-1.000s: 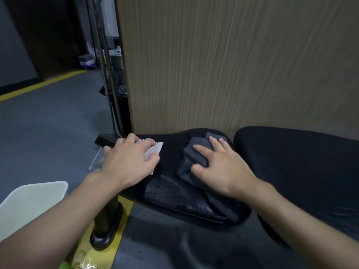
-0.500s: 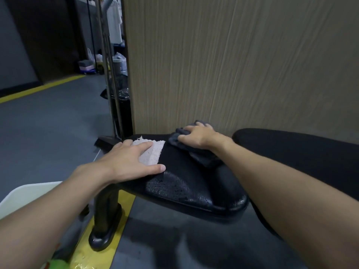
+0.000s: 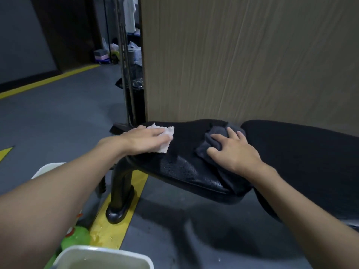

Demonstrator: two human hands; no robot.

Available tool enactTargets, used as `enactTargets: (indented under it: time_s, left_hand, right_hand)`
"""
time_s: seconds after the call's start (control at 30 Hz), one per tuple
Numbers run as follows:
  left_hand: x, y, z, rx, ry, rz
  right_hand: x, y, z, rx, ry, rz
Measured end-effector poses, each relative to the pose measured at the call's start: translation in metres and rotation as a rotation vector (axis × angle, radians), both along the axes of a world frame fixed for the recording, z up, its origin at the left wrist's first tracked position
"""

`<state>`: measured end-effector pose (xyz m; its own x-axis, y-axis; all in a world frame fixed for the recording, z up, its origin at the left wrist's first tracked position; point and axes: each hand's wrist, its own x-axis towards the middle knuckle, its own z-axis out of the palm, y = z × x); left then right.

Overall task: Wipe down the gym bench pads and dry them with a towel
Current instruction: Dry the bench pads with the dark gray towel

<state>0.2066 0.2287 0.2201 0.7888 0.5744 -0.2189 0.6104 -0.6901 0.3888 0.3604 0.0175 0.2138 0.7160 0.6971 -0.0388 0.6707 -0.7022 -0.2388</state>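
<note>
At the fingers of the left hand [image 3: 147, 139], all lie straight and close together, pressing a white wipe [image 3: 167, 135] flat against the far left end of the black padded surface [image 3: 186, 167]. The wipe's ragged edges show beyond the fingertips and beside the palm. Fingers of the right hand [image 3: 233, 150] are spread, with the thumb set apart on the near side. They press down on a bunched dark grey towel [image 3: 215, 139] lying on the right part of the same surface. One end of the towel trails under the wrist and over the near edge. The two hands are apart, with a stretch of pad between them. Near the front edge, the surface shows a glossy, wet-looking sheen. A second pad [image 3: 303, 152], also black, sits just beside the right end of the first, separated by a narrow gap. Both pads stand close against a wood-grain panel [image 3: 242, 55]. A black support post [image 3: 120, 187] descends from under the left end to a foot resting on a yellow floor stripe [image 3: 124, 224], where droplets of liquid are visible. On the grey floor [image 3: 58, 117] at near left stand a white tub [image 3: 108, 250], a green object [image 3: 77, 236] partly hidden by the left forearm, and another white container [image 3: 45, 168] beyond it.
</note>
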Motion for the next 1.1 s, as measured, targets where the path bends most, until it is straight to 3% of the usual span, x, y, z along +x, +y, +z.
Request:
enactTargets:
  time_s: [0.13, 0.4, 0.6, 0.7, 0.83, 0.97, 1.1]
  left_hand:
    - [0.0, 0.003, 0.002, -0.076, -0.021, 0.016]
    - [0.011, -0.005, 0.009, -0.051, -0.042, 0.007]
    - [0.009, -0.005, 0.009, -0.087, -0.075, -0.005]
    - [0.009, -0.003, 0.006, -0.037, -0.051, -0.031]
    - [0.004, 0.003, -0.003, 0.007, -0.045, -0.121]
    - [0.005, 0.0, 0.001, 0.028, 0.017, -0.098]
    - [0.015, -0.015, -0.001, 0.154, 0.1, 0.006]
  right_hand:
    - [-0.059, -0.005, -0.016, 0.023, -0.179, 0.092]
    - [-0.119, 0.006, -0.089, 0.358, -0.633, 0.321]
    - [-0.125, 0.034, -0.111, 0.148, -0.752, 0.463]
    - [-0.114, 0.012, -0.111, 0.172, -0.798, 0.517]
    - [-0.095, -0.039, -0.108, 0.352, -0.782, 0.43]
    - [-0.081, -0.073, -0.096, 0.499, -0.593, 0.155]
    - [-0.089, -0.065, -0.084, 0.519, -0.423, -0.005]
